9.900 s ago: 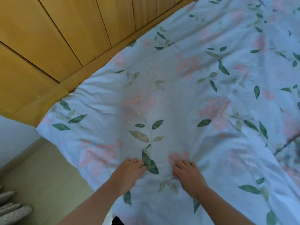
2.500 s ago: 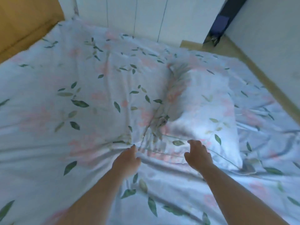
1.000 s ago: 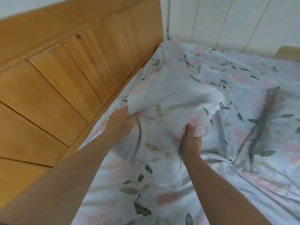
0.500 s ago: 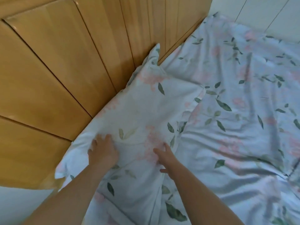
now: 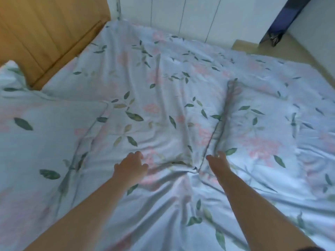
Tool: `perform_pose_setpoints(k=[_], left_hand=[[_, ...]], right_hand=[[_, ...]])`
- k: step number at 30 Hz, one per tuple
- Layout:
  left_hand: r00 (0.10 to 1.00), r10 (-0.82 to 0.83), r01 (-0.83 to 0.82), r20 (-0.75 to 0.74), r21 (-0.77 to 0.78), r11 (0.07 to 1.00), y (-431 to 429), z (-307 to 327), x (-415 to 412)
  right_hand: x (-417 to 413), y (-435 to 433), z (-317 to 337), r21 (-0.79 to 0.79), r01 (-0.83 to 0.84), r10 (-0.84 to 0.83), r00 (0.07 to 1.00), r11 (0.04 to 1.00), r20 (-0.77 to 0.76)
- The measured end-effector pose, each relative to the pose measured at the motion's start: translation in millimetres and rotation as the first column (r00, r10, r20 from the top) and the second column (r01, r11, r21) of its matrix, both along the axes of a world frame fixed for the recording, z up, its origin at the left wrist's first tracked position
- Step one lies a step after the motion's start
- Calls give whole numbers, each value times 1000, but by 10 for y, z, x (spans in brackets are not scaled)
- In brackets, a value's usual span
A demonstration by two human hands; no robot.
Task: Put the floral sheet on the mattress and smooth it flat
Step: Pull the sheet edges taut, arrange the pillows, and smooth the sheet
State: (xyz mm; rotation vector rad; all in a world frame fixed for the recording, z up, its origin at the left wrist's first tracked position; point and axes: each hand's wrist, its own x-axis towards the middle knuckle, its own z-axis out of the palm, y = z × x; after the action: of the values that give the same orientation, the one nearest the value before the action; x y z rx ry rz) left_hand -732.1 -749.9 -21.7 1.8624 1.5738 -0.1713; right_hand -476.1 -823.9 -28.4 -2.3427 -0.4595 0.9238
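Bed tally: three kinds.
One pale-blue floral cloth sheet (image 5: 154, 84); two soft floral pillows, left pillow (image 5: 36, 134) and right pillow (image 5: 262, 127), toward the bed's side edges; two bare grips, left grip (image 5: 130, 169) and right grip (image 5: 218, 164).

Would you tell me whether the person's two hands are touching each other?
Apart: the head view shows creased floral sheet between the left hand and the right hand.

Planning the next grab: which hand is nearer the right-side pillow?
Right. The right hand is at the pillow's near edge; the left hand is over the floral sheet, farther to its left.
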Motion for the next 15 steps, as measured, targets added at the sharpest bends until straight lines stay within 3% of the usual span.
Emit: perform_pose_setpoints(k=[5,11,13,15], left_hand=[[945,19,23,328,-125,992,-285,-435,2046],[790,191,-69,582,-224,972,-413,-981,3481],[720,280,-132,635,-271,954,-366,-1056,3733],[705,328,-152,629,-317,936,-392,-1107,3972]], right_hand=[[1901,-785,-259,-38,269,-254,942,962,220],[3058,-1224,-848,30,363,-363,919,931,156],[3239,-1222,-925,61,386,-391,908,920,148],[3396,-1244,-970,106,376,-387,914,921,121]])
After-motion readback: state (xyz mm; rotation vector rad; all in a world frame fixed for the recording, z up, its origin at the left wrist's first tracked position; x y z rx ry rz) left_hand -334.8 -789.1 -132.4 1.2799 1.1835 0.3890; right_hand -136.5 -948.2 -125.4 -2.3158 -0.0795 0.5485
